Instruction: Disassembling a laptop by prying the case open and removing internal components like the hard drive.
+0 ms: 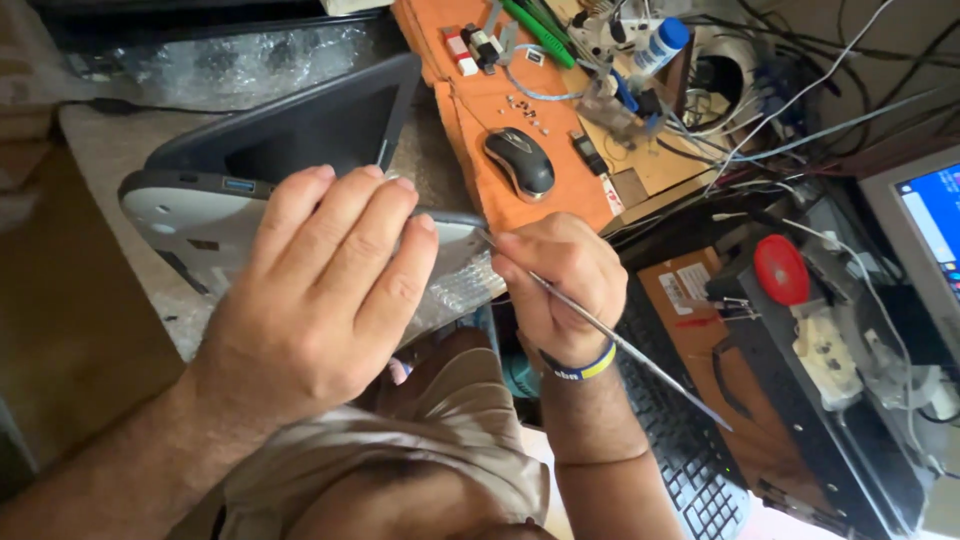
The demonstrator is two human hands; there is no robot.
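A grey laptop (200, 205) lies partly open on the bench, its dark lid (310, 125) tilted up. My left hand (325, 280) rests flat on the laptop's near corner with the fingers spread. Just right of it, my right hand (555, 275) grips a thin metal pry tool (640, 355), whose tip touches the laptop's edge at the corner. The tool's long handle points down and to the right. A blue and yellow band circles my right wrist.
Bubble wrap (465, 285) lies under the laptop. A black mouse (520, 160) sits on orange cardboard (470, 110) with small parts. A black keyboard (690, 450) is at my right. A red round cap (780, 268), tangled cables (790, 100) and a monitor (930, 225) crowd the right side.
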